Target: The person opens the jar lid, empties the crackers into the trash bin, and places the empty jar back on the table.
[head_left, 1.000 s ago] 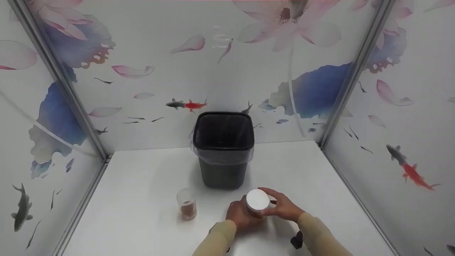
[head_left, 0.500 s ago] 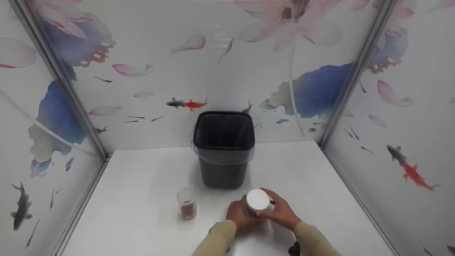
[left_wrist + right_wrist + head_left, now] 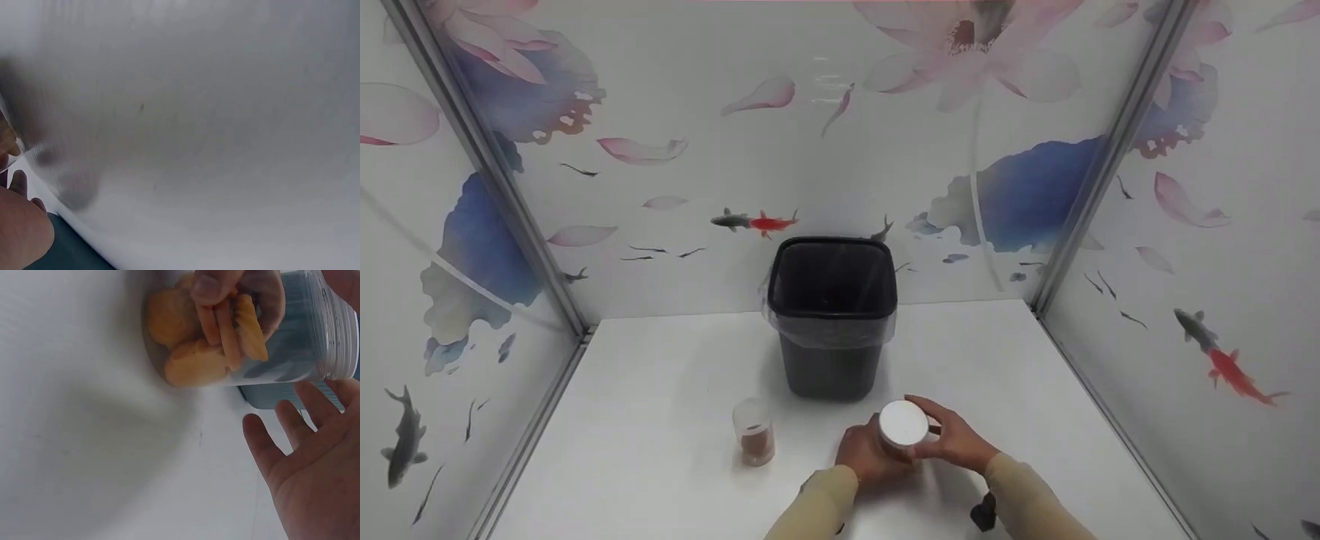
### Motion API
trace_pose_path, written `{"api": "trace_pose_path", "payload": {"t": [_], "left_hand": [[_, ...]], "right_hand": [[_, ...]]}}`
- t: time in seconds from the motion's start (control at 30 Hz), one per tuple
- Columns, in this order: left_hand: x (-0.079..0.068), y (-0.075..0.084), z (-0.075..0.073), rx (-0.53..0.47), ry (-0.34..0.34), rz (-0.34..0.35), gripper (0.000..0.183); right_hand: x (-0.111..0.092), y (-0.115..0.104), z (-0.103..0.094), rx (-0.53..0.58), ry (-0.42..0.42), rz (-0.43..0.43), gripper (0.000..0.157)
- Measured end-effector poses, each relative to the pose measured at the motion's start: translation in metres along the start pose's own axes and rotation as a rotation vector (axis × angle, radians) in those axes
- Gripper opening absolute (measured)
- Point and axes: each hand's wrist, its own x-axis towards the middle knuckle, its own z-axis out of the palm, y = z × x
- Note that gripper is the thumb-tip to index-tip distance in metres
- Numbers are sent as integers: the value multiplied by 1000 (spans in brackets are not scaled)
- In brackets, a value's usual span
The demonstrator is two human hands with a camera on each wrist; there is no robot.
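A clear jar (image 3: 292, 332) with pale orange cookies (image 3: 194, 363) at its bottom stands upright near the front of the white table (image 3: 660, 480). Its round white lid (image 3: 904, 424) is on top. My left hand (image 3: 870, 455) grips the jar's side below the lid; in the right wrist view its thumb lies across the clear wall. My right hand (image 3: 960, 440) spans the lid's rim from the right, thumb at the near side and forefinger at the far side. In the right wrist view its other fingers (image 3: 260, 439) spread out beside the jar's neck.
A second clear container (image 3: 754, 431) with brownish contents stands to the left of my hands. Behind them is a black bin (image 3: 832, 360) with a clear liner folded over its rim, close to the patterned back wall (image 3: 660, 187). Panels flank the table.
My right wrist and forearm swing left around the lid, then back right, while the fingers stay at the rim. The left hand and jar keep their place.
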Motion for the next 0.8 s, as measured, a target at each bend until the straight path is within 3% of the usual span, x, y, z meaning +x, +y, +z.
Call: {"api": "trace_pose_path", "payload": {"t": [0.23, 0.43, 0.5, 0.73, 0.8], "left_hand": [[-3, -1, 1, 40, 36, 29, 92], [-5, 0, 2, 75, 42, 24, 89], [-6, 1, 2, 71, 34, 16, 89], [-2, 0, 1, 30, 7, 19, 89], [-1, -1, 1, 25, 2, 16, 90]], "right_hand": [[-11, -5, 20, -33, 157, 0, 89], [-18, -33, 26, -29, 212, -1, 84], [-19, -38, 23, -21, 192, 3, 83], [2, 0, -2, 7, -34, -20, 84], [4, 0, -5, 16, -56, -7, 85]]}}
